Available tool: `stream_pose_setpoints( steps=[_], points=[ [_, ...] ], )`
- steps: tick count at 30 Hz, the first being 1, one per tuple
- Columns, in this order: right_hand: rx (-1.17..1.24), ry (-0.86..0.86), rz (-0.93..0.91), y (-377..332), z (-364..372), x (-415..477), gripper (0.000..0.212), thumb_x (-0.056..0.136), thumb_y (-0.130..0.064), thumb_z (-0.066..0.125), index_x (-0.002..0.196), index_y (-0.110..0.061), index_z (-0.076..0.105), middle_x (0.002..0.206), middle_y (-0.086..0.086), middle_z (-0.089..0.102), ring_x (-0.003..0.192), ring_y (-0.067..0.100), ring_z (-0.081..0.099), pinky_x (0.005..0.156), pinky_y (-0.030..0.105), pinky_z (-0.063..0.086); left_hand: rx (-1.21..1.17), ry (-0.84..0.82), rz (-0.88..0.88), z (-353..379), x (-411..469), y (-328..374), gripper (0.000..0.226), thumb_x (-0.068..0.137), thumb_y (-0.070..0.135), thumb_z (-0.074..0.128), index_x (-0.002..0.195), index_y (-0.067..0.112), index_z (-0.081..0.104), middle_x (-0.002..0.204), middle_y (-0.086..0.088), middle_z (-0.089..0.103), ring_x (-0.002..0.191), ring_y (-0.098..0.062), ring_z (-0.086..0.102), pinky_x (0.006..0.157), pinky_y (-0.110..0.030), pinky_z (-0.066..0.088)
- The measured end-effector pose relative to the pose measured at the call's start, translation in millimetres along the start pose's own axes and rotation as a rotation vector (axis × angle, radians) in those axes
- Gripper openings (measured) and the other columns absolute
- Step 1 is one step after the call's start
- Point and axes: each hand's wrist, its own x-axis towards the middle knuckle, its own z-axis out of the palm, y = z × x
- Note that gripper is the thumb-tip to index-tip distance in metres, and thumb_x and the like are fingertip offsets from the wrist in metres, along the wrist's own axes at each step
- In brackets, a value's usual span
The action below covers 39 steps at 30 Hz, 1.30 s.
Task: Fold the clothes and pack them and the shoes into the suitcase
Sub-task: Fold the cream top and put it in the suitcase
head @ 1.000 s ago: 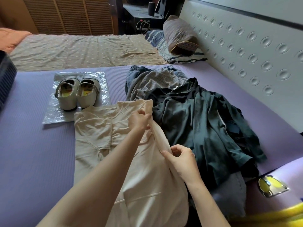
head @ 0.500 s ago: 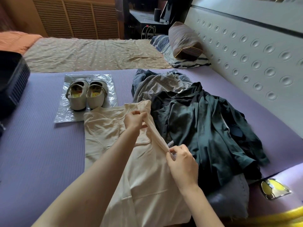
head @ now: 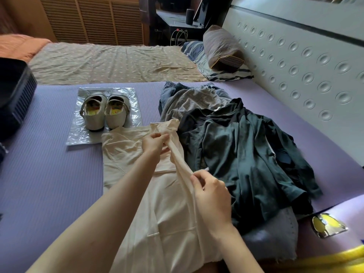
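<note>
Left hand (head: pixel 155 143) and right hand (head: pixel 210 196) still pinch the cream top (head: pixel 136 156) along its raised fold, mid-frame. More of the black suitcase (head: pixel 13 95) shows at the left edge.

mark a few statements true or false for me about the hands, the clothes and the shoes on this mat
1. The left hand and the right hand both grip the cream garment. True.
2. The shoes stand directly on the purple mat. False: they stand on a clear plastic sheet that lies on the mat.
3. A dark green garment lies to the right of the cream garment. True.
4. The cream garment is folded into a small square. False: it lies spread out long, with one edge gathered between the hands.
</note>
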Motion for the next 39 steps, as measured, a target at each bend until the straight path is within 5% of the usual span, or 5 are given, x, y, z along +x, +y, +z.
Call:
stream_pose_setpoints(
  steps=[6, 11, 16, 30, 39],
  points=[
    [-0.091, -0.254, -0.139, -39.1, 41.6, -14.6, 0.026, 0.1, -0.036, 0.039, 0.11, -0.023, 0.06, 0.104, 0.005, 0.068, 0.101, 0.026, 0.06, 0.08, 0.035, 0.041, 0.213, 0.092, 0.059, -52.4, 15.9, -0.3, 0.008, 0.085, 0.001, 0.063, 0.083, 0.009, 0.062, 0.079, -0.009, 0.062, 0.065, -0.019, 0.058, 0.041, -0.018, 0.049],
    [-0.207, -0.398, -0.141, -46.7, 83.7, -22.9, 0.028, 0.102, -0.029, 0.034, 0.114, -0.018, 0.057, 0.11, 0.01, 0.065, 0.106, 0.031, 0.059, 0.082, 0.037, 0.043, 0.414, 0.202, 0.126, -94.3, 26.7, -13.6, 0.013, 0.078, 0.008, 0.067, 0.07, 0.017, 0.066, 0.079, -0.009, 0.067, 0.085, -0.033, 0.066, 0.077, -0.05, 0.056],
    [-0.245, -0.457, -0.161, -44.4, 99.9, -30.1, 0.027, 0.101, -0.028, 0.035, 0.114, -0.018, 0.057, 0.114, 0.01, 0.063, 0.108, 0.03, 0.059, 0.085, 0.037, 0.044, 0.657, 0.213, 0.245, -102.1, 19.6, -10.8, 0.028, 0.08, 0.012, 0.068, 0.107, 0.006, 0.065, 0.096, -0.006, 0.064, 0.094, -0.024, 0.061, 0.084, -0.037, 0.051],
    [-0.183, -0.255, -0.347, -31.3, 106.7, -40.8, 0.019, 0.093, -0.024, 0.049, 0.1, -0.018, 0.066, 0.097, 0.004, 0.063, 0.09, 0.029, 0.064, 0.069, 0.035, 0.047, 0.749, 0.236, 0.331, -95.1, 27.7, -20.9, 0.03, 0.087, 0.011, 0.059, 0.116, 0.005, 0.061, 0.108, -0.016, 0.067, 0.101, -0.03, 0.062, 0.086, -0.035, 0.048],
    [-0.041, -0.26, -0.275, -2.0, 55.7, -52.5, 0.025, 0.094, -0.037, 0.049, 0.116, -0.033, 0.061, 0.111, -0.014, 0.061, 0.1, 0.004, 0.059, 0.08, 0.019, 0.04, 0.718, 0.243, 0.504, -104.7, -16.0, -15.4, 0.03, 0.088, 0.013, 0.062, 0.117, 0.005, 0.06, 0.114, -0.012, 0.058, 0.097, -0.022, 0.06, 0.088, -0.033, 0.049]
  ],
)
